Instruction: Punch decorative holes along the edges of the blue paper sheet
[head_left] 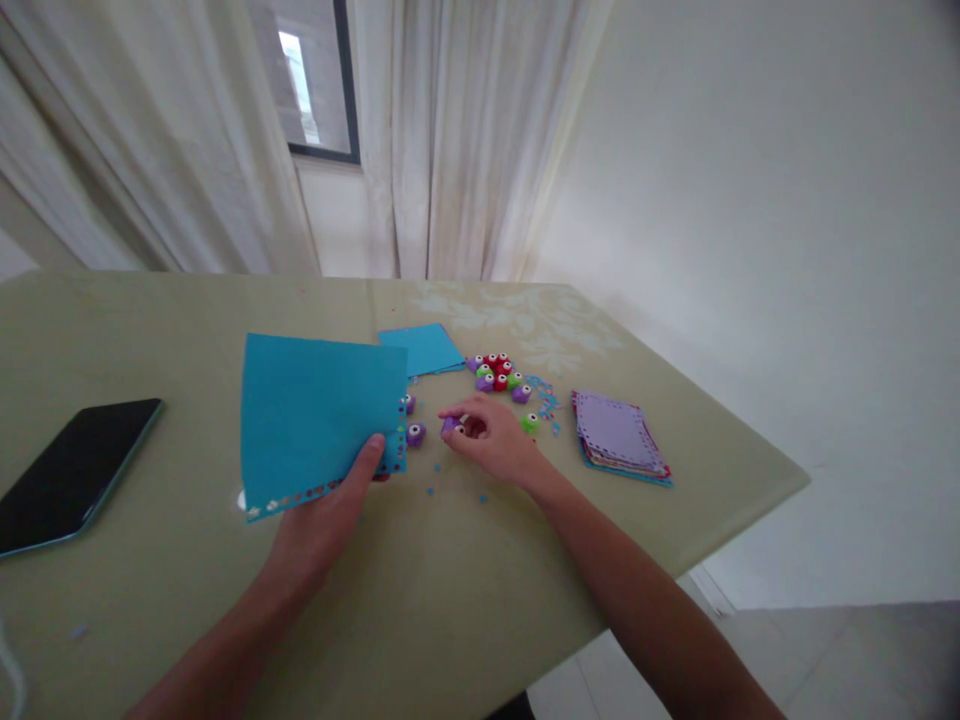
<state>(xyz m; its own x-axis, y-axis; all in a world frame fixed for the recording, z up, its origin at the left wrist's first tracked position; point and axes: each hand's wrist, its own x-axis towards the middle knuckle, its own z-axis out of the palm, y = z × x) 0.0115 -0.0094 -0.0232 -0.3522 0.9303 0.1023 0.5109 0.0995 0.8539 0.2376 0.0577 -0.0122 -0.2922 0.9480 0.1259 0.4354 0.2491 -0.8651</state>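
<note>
My left hand pinches the lower right corner of a blue paper sheet whose bottom and right edges carry punched holes; the sheet is lifted off the table. My right hand rests on the table with its fingers closed round a small purple paper punch. Another purple punch lies just left of it, beside the sheet's edge. A green punch sits right behind my right hand.
A cluster of red, purple and green punches lies farther back, with blue paper bits scattered near. A second blue sheet lies behind. A stack of punched coloured sheets sits right. A dark tablet lies left on the table.
</note>
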